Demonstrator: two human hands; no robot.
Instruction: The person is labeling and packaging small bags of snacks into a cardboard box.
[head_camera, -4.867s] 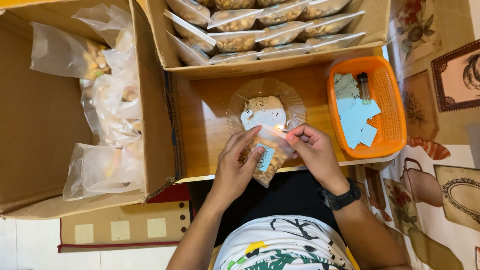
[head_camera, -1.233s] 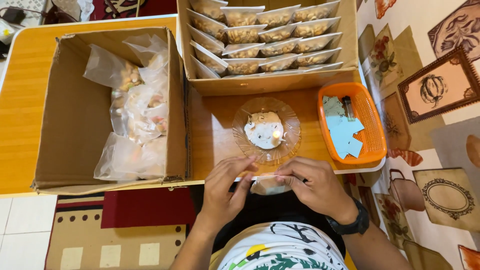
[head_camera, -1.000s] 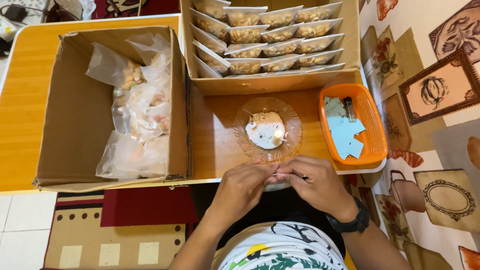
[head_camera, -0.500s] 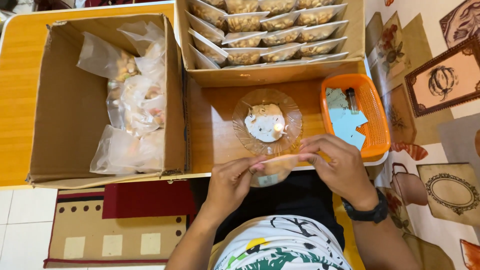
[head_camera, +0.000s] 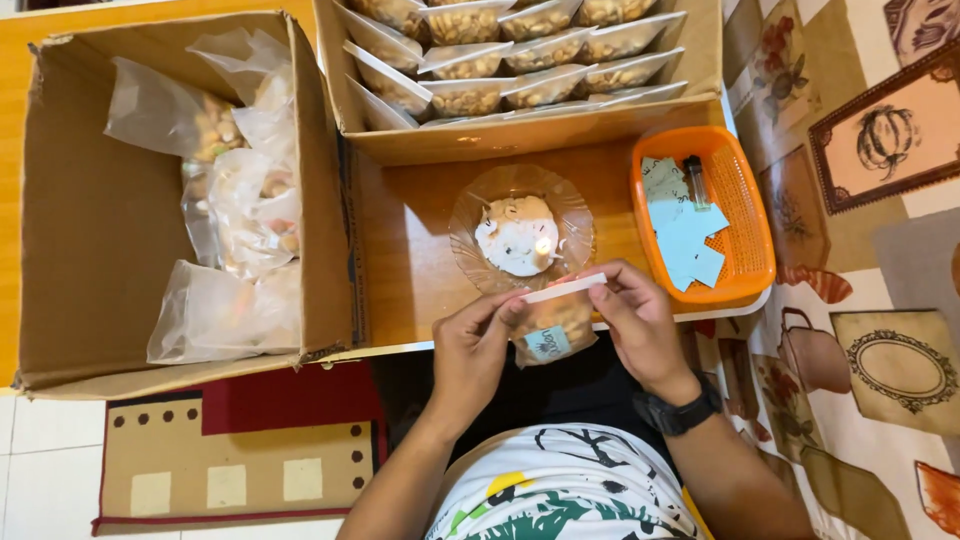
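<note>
**Small packet of nuts held by its top strip between both hands**

I hold a small clear packet of nuts (head_camera: 552, 330) at the near edge of the tabletop (head_camera: 410, 250), its folded white top strip pulled straight between my hands. A little blue label shows through the plastic low on the packet. My left hand (head_camera: 475, 345) pinches the strip's left end with closed fingertips; my right hand (head_camera: 632, 315) grips the right end the same way, a black watch (head_camera: 680, 412) on its wrist.

Just beyond my hands stands a clear glass dish (head_camera: 470, 210) with a lit candle (head_camera: 520, 238) melted flat in it, the flame just beyond the strip. Further out from my hands sits an open cardboard box (head_camera: 520, 135) packed with rows of filled packets. To the right of my right hand is an orange basket (head_camera: 750, 210) with blue paper slips (head_camera: 690, 240). Well left of my left hand lies a larger cardboard box (head_camera: 90, 230) holding loose clear bags (head_camera: 240, 200).
</note>
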